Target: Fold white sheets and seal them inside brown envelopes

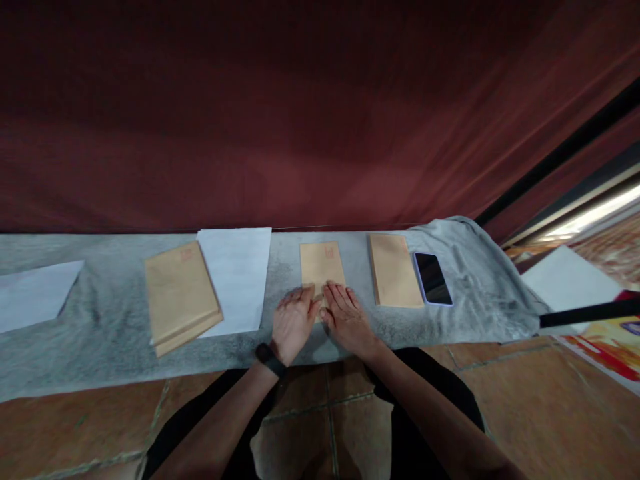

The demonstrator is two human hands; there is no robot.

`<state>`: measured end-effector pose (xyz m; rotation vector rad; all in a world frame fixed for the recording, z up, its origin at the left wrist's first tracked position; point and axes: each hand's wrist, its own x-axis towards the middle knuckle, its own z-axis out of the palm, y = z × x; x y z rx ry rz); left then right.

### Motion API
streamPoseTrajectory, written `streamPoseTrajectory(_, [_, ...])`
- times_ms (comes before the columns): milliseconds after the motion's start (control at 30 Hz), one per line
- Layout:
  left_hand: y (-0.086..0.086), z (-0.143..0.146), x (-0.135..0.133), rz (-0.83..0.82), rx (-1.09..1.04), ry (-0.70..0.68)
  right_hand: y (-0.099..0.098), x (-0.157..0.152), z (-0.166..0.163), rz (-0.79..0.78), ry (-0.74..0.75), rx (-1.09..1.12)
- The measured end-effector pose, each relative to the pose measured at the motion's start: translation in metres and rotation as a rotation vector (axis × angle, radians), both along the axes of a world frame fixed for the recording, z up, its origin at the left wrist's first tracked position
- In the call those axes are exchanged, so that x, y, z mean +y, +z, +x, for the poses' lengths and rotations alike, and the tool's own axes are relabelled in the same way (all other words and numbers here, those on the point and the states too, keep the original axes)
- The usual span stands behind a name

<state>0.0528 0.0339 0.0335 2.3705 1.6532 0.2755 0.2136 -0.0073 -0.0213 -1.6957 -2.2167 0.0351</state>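
Observation:
A brown paper envelope with a small red print near its top right corner lies upright on the grey cloth straight in front of me. My right hand rests flat on its lower part, fingers stretched forward. Beside it, my left hand, with a dark band on the wrist, lies on the lower left of the same envelope, fingers slightly bent. The two thumbs come close together near the middle. Both hands cover the envelope's lower end, so that part is mostly hidden.
White paper sheets lie to the left, partly under a stack of brown envelopes. More white paper is at far left. Another envelope stack and a phone lie to the right. A dark red curtain hangs behind.

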Motion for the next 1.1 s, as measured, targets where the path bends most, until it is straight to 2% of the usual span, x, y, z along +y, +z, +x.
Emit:
streamPoseTrajectory(100, [-0.007,0.011,0.007,0.113,-0.129,-0.215,-0.002,0.001,0.001,-0.007,0.016,0.006])
streamPoseTrajectory(167, [-0.015,0.018,0.015,0.083,-0.151,-0.329,-0.003,0.001,0.001,-0.001,0.015,0.041])
streamPoseTrajectory(233, [-0.025,0.023,0.025,0.034,-0.14,-0.363,-0.004,-0.001,-0.002,0.004,0.018,0.093])
streamPoseTrajectory(400, [-0.043,0.027,0.045,-0.006,-0.093,-0.4,-0.003,-0.006,-0.004,-0.03,0.093,0.229])
streamPoseTrajectory(633, [-0.05,0.039,0.08,0.007,0.017,-0.444,0.005,0.002,0.004,-0.045,0.178,0.324])
streamPoseTrajectory(867, [-0.051,0.064,0.117,0.066,0.054,-0.377,0.002,0.001,0.002,-0.012,0.116,0.279])
streamPoseTrajectory(1000, [-0.049,0.072,0.129,0.054,0.062,-0.326,0.007,-0.001,0.001,-0.022,0.046,0.26])
streamPoseTrajectory(1100, [-0.049,0.072,0.132,0.054,0.071,-0.342,0.01,0.0,0.002,-0.043,-0.003,0.275])
